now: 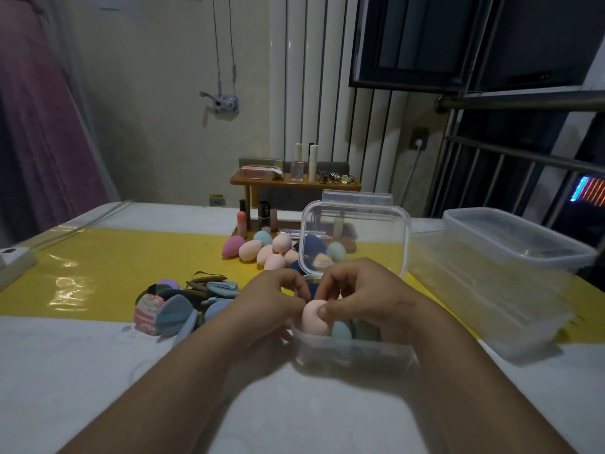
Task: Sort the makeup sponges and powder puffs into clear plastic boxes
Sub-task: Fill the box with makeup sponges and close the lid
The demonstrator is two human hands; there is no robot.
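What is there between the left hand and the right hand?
Head view: a pale pink sponge, which the left hand and the right hand both hold.

A pale pink egg-shaped sponge [313, 318] is held at the mouth of an open clear box [353, 355], with more sponges [249, 250] clustered behind and flat puffs [173, 311] piled at left.

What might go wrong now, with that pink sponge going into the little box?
1. The pink sponge, held by the left hand and right hand over the small clear box, might pop back out, since a teal sponge already sits inside.
2. The raised lid stands just behind the hands; a bump might tip it or shift the box.
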